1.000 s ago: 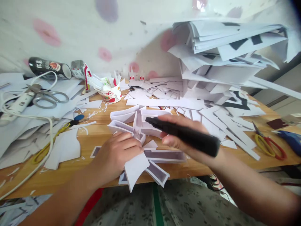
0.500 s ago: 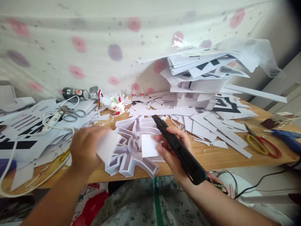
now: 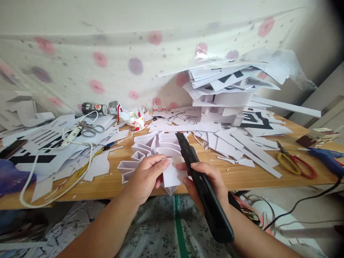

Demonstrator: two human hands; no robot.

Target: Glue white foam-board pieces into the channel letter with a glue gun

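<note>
My left hand (image 3: 146, 177) pinches the left edge of a small white paper piece (image 3: 172, 176) at the front edge of the wooden table (image 3: 242, 179). My right hand (image 3: 205, 181) grips a long black tool (image 3: 204, 186), and its fingertips also touch the right side of the same paper piece. Just behind both hands lies a white folded paper structure (image 3: 150, 148) made of channel-shaped strips.
A tall stack of white sheets (image 3: 228, 89) stands at the back right, with loose paper strips (image 3: 242, 143) spread in front. Grey scissors (image 3: 88, 129) and a white cable (image 3: 61, 143) lie left, a paper cup (image 3: 136, 123) behind, yellow-red scissors (image 3: 294, 165) and a blue glue gun (image 3: 326, 156) right.
My left hand dropped the white piece it carried on the left and came back to pinch the small paper piece beside my right hand. The view has lifted and widened.
</note>
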